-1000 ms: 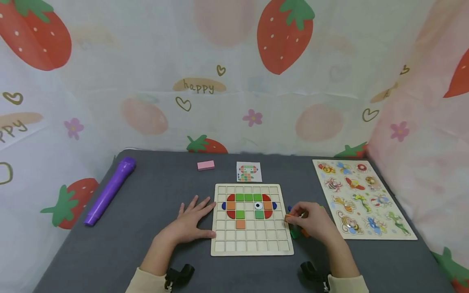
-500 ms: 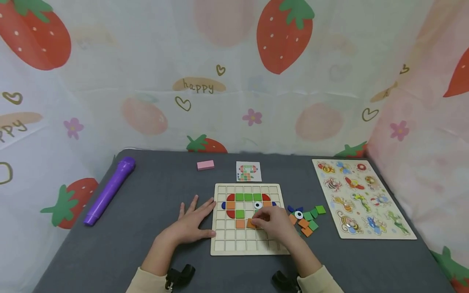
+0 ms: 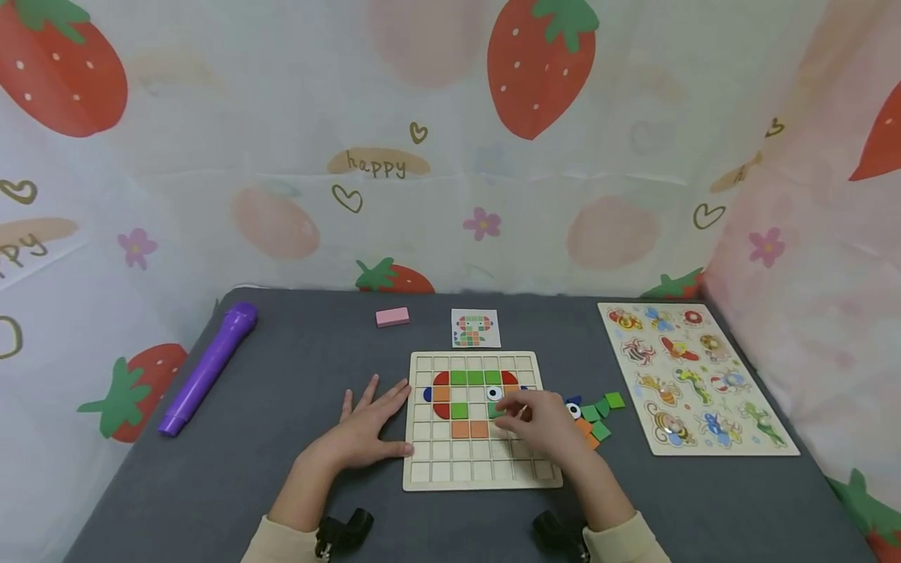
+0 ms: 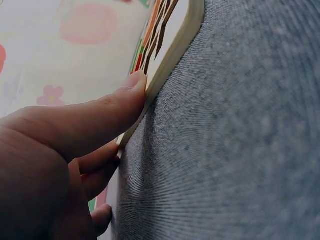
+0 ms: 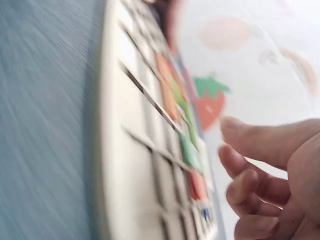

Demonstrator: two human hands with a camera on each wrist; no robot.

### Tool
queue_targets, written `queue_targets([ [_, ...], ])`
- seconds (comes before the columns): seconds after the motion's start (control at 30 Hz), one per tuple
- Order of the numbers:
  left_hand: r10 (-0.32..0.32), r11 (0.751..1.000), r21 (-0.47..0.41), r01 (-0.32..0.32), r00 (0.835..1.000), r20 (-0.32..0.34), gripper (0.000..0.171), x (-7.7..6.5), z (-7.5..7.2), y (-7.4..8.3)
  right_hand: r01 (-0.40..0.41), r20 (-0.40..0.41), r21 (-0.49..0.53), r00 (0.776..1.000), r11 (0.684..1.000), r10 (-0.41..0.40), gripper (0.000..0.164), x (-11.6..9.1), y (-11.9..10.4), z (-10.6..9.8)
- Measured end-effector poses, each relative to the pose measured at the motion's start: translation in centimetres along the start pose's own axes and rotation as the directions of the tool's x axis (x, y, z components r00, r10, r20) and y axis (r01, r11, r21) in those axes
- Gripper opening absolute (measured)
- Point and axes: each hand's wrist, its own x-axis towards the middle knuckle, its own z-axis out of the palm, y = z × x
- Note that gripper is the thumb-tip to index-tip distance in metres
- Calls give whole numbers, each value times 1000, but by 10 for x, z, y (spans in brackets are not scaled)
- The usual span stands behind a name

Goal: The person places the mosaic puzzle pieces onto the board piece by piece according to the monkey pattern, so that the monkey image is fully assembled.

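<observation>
A wooden grid board (image 3: 461,471) lies on the table, with several colored tiles set in its cells. Two orange square tiles (image 3: 479,429) sit side by side beneath the upper shape of red, green and orange pieces. My left hand (image 3: 362,432) is spread at the board's left side; in the left wrist view its thumb (image 4: 112,112) presses the board's edge (image 4: 170,70). Over the board's right part hovers my right hand (image 3: 540,422), fingers loosely bent. No tile shows between thumb and fingers of the right hand (image 5: 265,175) in the right wrist view.
Loose tiles (image 3: 600,430) lie right of the board, partly hidden by my right hand. Behind the board are a pattern card (image 3: 475,328) and a pink block (image 3: 392,317). A purple microphone (image 3: 209,369) lies left, a picture puzzle board (image 3: 693,383) right.
My right hand carried an orange tile from the right onto the board and let it go beside the other orange tile. It now moves back rightward. My left hand stays in place.
</observation>
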Motion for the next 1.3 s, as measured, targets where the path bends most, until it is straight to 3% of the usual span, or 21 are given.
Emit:
queue_targets([
  [0.2,-6,1000,-7,6,1000,4,98,-1,0,0,-59,38,4,998,998,59,9,-6,24,-38],
  [0.4,4,1000,-13,-4,1000,1,98,-1,-1,-2,-117,52,-36,992,992,119,9,-10,48,-55],
  [0.93,12,1000,0,-12,1000,2,98,3,2,-6,-177,-32,-215,984,960,174,28,-9,57,-57],
  [1.3,-4,1000,0,4,1000,3,98,2,0,-6,-164,-37,-269,986,949,160,24,-5,48,-53],
])
